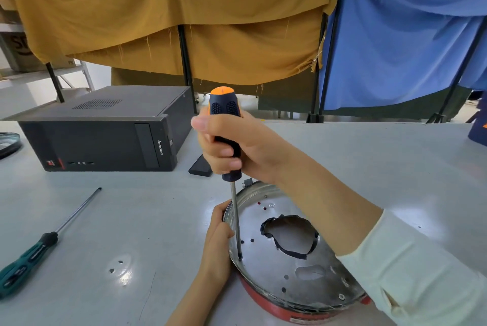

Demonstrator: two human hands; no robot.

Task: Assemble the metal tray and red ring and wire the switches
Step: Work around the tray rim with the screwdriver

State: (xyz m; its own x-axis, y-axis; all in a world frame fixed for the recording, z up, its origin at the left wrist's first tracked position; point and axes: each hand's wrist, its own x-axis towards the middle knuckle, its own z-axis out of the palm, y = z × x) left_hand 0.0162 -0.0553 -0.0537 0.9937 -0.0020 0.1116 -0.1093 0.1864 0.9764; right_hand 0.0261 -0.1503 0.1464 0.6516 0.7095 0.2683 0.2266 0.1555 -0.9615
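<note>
Right hand (237, 146) gripping screwdriver (229, 141) upright in screw (240, 257), left hand (217, 244) holding tray (263, 265) rim atop red ring (266, 304) on counter (131, 220): press straight down, turn steadily.

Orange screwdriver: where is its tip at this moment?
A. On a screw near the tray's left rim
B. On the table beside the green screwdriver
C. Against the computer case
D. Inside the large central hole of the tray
A: the right hand holds the orange screwdriver upright, its tip on a screw just inside the left rim of the tray, which the left hand grips.
</note>
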